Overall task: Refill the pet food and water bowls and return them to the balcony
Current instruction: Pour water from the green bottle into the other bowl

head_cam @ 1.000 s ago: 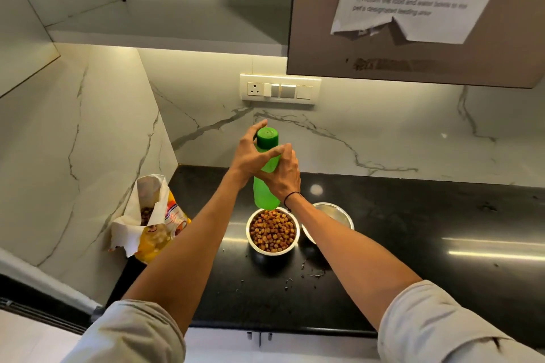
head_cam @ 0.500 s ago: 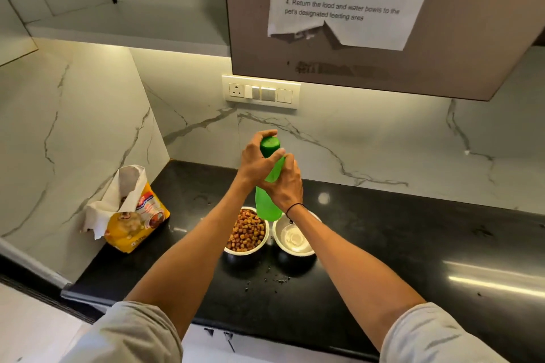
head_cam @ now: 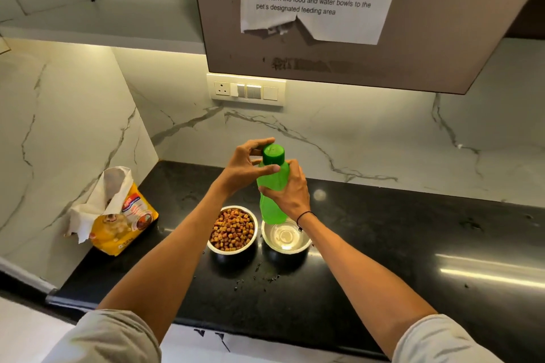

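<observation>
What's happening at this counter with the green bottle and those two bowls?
A person holds a green bottle above the black counter, right hand around its body and left hand at the cap. Below it stand a steel bowl full of kibble and a second steel bowl that looks to hold clear water. An opened food bag sits to the left.

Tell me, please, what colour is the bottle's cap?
Green, a shade darker than the bottle itself; the cap shows in the head view.
</observation>
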